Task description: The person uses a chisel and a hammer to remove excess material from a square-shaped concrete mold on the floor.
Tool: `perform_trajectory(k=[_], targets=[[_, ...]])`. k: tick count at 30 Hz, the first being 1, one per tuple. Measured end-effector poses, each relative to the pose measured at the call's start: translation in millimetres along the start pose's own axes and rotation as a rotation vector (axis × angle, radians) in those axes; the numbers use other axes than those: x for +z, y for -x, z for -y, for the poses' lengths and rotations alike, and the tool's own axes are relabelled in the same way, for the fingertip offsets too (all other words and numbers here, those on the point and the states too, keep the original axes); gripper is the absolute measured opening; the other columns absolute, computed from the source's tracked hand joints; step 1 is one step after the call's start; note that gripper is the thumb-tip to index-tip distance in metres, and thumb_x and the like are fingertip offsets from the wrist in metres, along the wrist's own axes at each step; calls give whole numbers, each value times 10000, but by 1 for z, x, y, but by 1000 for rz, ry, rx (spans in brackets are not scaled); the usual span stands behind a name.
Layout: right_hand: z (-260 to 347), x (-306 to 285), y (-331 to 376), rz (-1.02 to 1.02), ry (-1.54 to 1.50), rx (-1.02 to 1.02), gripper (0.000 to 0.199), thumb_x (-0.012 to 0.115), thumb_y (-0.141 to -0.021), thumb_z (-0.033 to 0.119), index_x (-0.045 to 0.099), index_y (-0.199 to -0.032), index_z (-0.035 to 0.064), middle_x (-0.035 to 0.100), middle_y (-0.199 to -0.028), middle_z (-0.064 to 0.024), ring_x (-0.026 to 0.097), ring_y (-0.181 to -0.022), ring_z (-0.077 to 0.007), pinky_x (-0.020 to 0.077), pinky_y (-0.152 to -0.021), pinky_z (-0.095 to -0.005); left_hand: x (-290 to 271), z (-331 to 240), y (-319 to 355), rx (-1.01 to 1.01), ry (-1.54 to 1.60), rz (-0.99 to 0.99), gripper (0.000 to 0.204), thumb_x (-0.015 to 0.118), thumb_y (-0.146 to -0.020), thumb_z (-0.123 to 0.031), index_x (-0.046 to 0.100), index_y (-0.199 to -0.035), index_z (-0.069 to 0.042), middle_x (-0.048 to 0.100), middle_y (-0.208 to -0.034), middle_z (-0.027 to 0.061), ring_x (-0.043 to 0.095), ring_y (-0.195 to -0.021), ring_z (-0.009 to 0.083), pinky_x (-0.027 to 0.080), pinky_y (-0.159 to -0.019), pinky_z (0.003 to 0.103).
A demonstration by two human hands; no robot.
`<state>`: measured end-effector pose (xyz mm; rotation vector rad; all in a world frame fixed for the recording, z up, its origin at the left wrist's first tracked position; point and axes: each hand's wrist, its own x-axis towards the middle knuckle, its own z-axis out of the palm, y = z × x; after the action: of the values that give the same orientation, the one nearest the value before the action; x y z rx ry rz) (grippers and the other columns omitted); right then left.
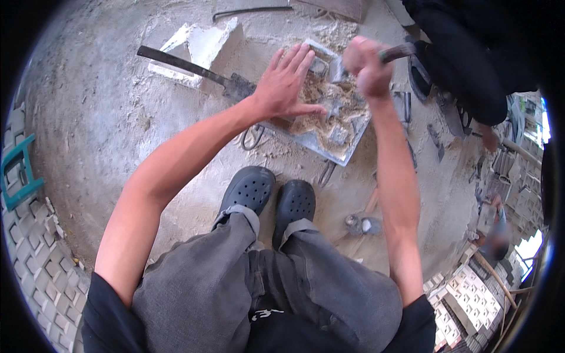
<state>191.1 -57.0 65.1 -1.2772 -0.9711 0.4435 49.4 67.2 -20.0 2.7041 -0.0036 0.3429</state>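
A stone slab being chipped on a dusty floor.

Head view: the left hand [286,82] is spread flat, fingers open, pressed on the grey slab [329,138] lying just beyond the feet. The right hand [368,67] is clenched around a hammer handle [397,53], raised over the slab's far right edge. Chipping seems under way; a steady, well-aimed blow clear of the fingers is judged necessary.

No packages, labels, signs or screens show anywhere in this view of the dusty work floor.
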Motion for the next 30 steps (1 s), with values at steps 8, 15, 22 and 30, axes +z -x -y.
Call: perform_trajectory(k=[8,15,22,30], targets=[[-19,-13,14,-161,-25,-9,464,406,-964,182,297,-518,116,275,-462,6,219,-397,-106,217,-416,-299,0,-11,-11,-34,8,3,1313,457,-675,-922,210,-1481,85,213,-1549,271,144,-1477,364,90,-1206,498],[27,-24,-14,-264,-185,207,465,433,-956,242,281,-526,154,245,-452,29,220,-397,-110,209,-406,-313,0,-1,-1,-63,-11,-3,1329,450,-665,-933,211,-1480,90,212,-1547,278,154,-1473,376,102,-1201,503],[-15,-6,10,-295,-282,265,455,431,-949,212,293,-521,141,245,-443,14,223,-395,-127,217,-409,-311,0,-3,-6,-101,-6,40,1356,455,-653,-939,200,-1478,105,195,-1555,277,137,-1478,372,90,-1201,504],[-3,-28,10,-287,-195,5,476,397,-979,255,316,-526,137,262,-451,13,224,-387,-111,220,-406,-300,4,-8,-9,-102,-1,65,1289,535,-675,-884,175,-1513,28,151,-1577,253,102,-1486,364,93,-1202,503]])
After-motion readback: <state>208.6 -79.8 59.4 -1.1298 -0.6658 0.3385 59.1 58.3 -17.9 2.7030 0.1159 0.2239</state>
